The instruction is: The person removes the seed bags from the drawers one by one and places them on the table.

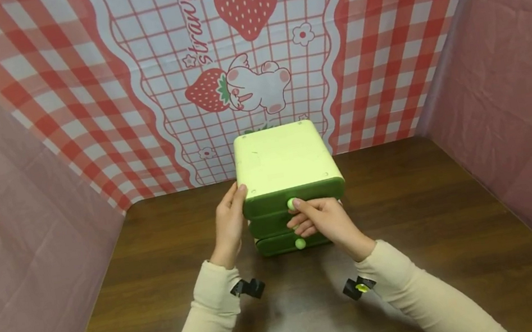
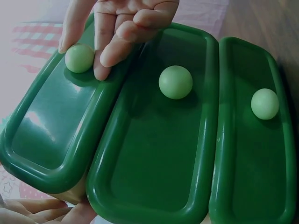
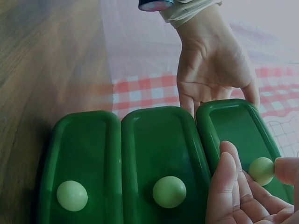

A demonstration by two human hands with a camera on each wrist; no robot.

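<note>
A: Start at the near edge.

B: Two cream sleeves [image 1: 416, 287] enter at lower left and lower right of the frame, above a brown wooden table [image 1: 298, 320].

A: Further in?

B: The bottom knob [image 1: 300, 244] sits below the centre of the frame, untouched. Above it the right hand [image 1: 324, 220] pinches the top knob [image 1: 292, 204] between thumb and index finger; the other fingers are loosely bent. The left wrist view shows the middle knob [image 2: 175, 82] free.

A: Assessment of that grip?

B: Adequate. Any force should run straight and level along the drawer's line, with the spare fingers clear of the middle knob.

A: The left hand?

B: The left hand [image 1: 229, 219] is left of centre, thumb at the front top corner of the drawer unit [image 1: 285, 157], fingers extended along its side. I judge it a brace; pressure belongs on the casing, not on the top drawer [image 1: 263, 205], which could otherwise bind.

A: Position of the unit?

B: Centre of the frame, upright. Whether the top drawer is fully seated, I cannot tell.

A: Far side?

B: A checked cloth [image 1: 383, 58] fills the upper frame behind the unit; clearance undetermined.
</note>
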